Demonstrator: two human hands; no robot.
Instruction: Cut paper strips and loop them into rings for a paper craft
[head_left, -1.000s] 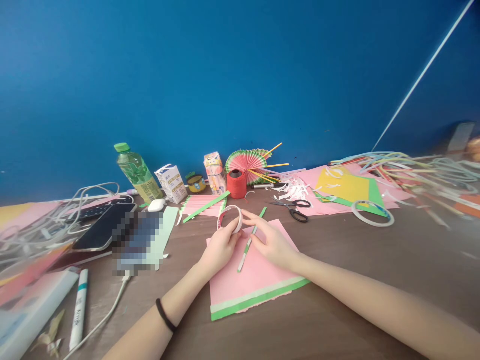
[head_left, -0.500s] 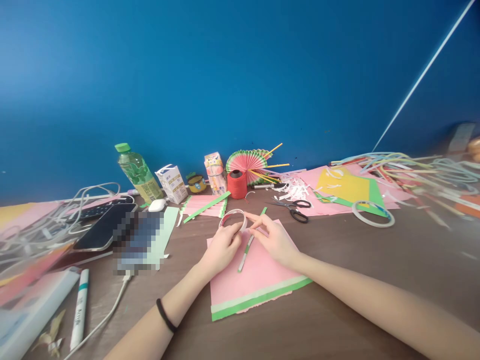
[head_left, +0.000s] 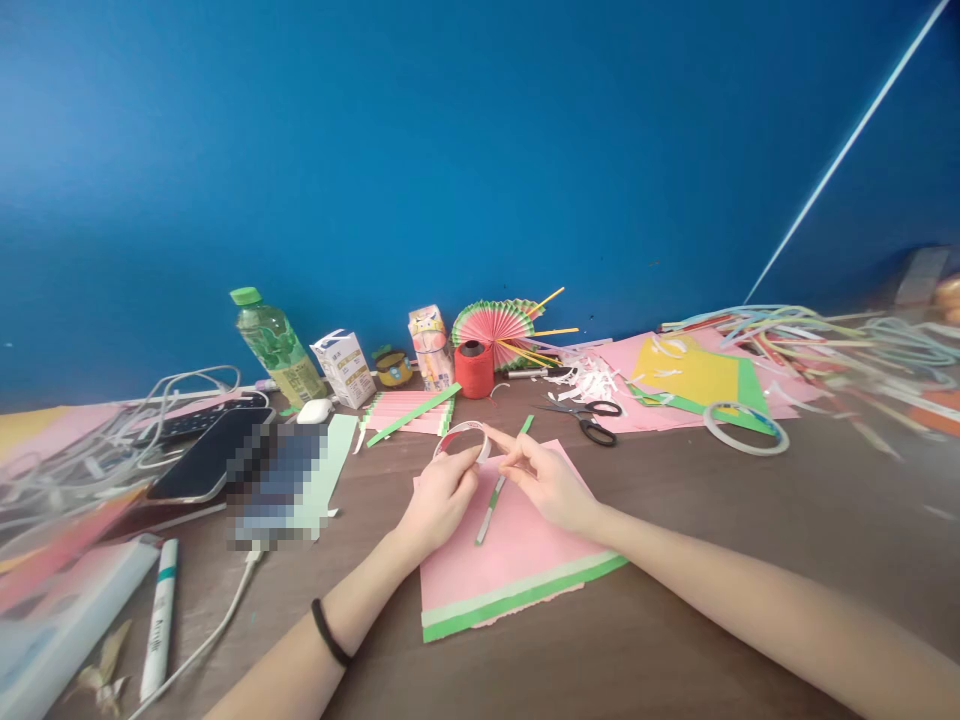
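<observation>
My left hand (head_left: 442, 500) is closed around a roll of tape (head_left: 463, 436), a thin white ring with a reddish inside, held upright above the paper's far edge. The index finger of my right hand (head_left: 553, 488) reaches to the roll's right side. Its thumb and other fingers are pinched together; whether anything small is between them I cannot make out. Below both hands lies a pink paper sheet (head_left: 517, 560) with pale and bright green bands along its near edge. A narrow green and white strip (head_left: 487, 520) rests on it, partly covered by my right hand.
Black-handled scissors (head_left: 598, 432) and a larger tape roll (head_left: 746, 430) lie to the right. Behind stand a red thread spool (head_left: 474, 370), a pleated paper fan (head_left: 491, 325), a carton (head_left: 343, 367) and a green bottle (head_left: 277, 345). A phone (head_left: 214, 455) and marker (head_left: 159, 620) are left.
The tape roll and my left hand have shifted slightly left. My right index finger has moved a little left along with the roll, and the other right fingers have curled closer together.
</observation>
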